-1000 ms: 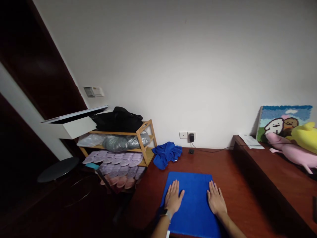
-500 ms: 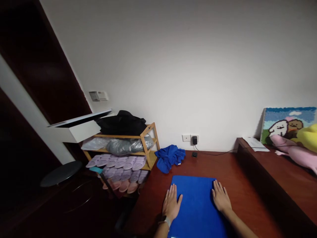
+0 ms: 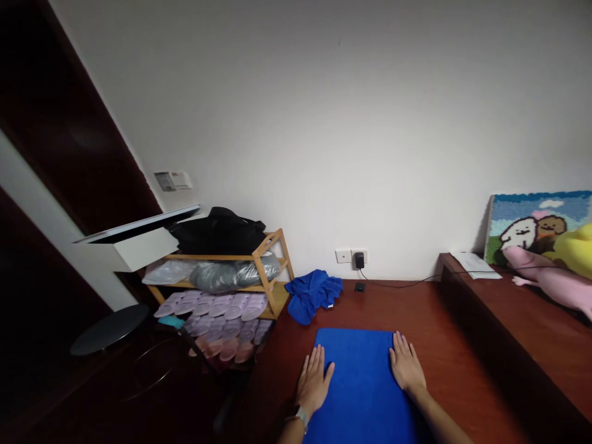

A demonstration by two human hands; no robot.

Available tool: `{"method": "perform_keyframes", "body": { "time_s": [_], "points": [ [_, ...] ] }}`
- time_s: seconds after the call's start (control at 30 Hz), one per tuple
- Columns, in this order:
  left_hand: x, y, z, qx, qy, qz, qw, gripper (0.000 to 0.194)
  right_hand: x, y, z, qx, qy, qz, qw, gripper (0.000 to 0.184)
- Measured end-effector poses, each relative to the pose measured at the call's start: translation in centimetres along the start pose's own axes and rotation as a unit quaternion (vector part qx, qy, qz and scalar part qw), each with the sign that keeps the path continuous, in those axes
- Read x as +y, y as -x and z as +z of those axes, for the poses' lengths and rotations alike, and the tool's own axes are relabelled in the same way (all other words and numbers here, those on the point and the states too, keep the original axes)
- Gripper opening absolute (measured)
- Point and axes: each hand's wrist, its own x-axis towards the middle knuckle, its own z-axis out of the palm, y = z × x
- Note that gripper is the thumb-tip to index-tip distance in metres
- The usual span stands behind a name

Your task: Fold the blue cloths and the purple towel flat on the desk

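A flat blue cloth (image 3: 358, 388) lies spread on the reddish-brown desk (image 3: 398, 305), its near end running out of the bottom of the view. My left hand (image 3: 314, 381) rests flat along the cloth's left edge, fingers stretched forward and thumb out over the fabric. On the far right corner and right edge lies my right hand (image 3: 407, 364), also flat with fingers extended. Neither hand grips anything. A watch (image 3: 300, 414) is on my left wrist. Beyond the flat cloth, a crumpled blue cloth (image 3: 312, 295) sits in a heap near the wall.
A wooden rack (image 3: 272, 271) with slippers, plastic-wrapped items and a black bag (image 3: 219, 229) stands left of the desk. A charger (image 3: 359, 260) is plugged into the wall, its cable running right. On the raised right ledge are papers (image 3: 476, 265), a pink plush (image 3: 550, 280) and a dog picture (image 3: 531, 216).
The camera view has shifted slightly, so most things appear a little further left. Both hands stay flat at the cloth's edges, with little visible movement against it.
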Motion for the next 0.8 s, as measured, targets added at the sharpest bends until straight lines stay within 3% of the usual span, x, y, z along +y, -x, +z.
{"method": "perform_keyframes", "body": {
  "time_s": [0.07, 0.13, 0.3, 0.37, 0.43, 0.5, 0.57, 0.8],
  "points": [
    [0.9, -0.6, -0.3, 0.01, 0.0, -0.007, 1.0, 0.073, -0.1, 0.0, -0.2, 0.0, -0.002, -0.001, 1.0, 0.069],
    [3.3, -1.4, -0.6, 0.028, 0.011, 0.006, 1.0, 0.072, -0.2, 0.0, -0.3, 0.001, -0.006, 0.0, 1.0, 0.068],
    [13.6, -2.9, 0.0, 0.014, 0.083, 0.178, 0.98, 0.066, 0.0, 0.3, -0.6, -0.003, 0.007, -0.008, 1.0, 0.068],
    [16.8, -3.1, 0.8, 0.001, 0.102, 0.201, 0.974, 0.066, 0.2, 0.3, -0.5, -0.005, 0.016, -0.022, 1.0, 0.067],
    [18.1, -3.2, 1.6, -0.013, 0.111, 0.197, 0.974, 0.066, 0.4, 0.3, -0.3, -0.004, 0.023, -0.031, 0.999, 0.067],
    [17.4, -3.3, 2.1, -0.017, 0.11, 0.186, 0.976, 0.065, 0.5, 0.2, -0.1, -0.002, 0.026, -0.023, 0.999, 0.067],
    [14.9, -3.5, 2.1, -0.012, 0.098, 0.164, 0.982, 0.065, 0.5, 0.1, 0.0, -0.003, 0.027, -0.011, 1.0, 0.068],
    [2.0, -4.2, -0.9, -0.024, 0.027, 0.019, 0.999, 0.074, 0.3, 0.3, -0.1, -0.002, 0.013, 0.0, 1.0, 0.069]
  ]
}}
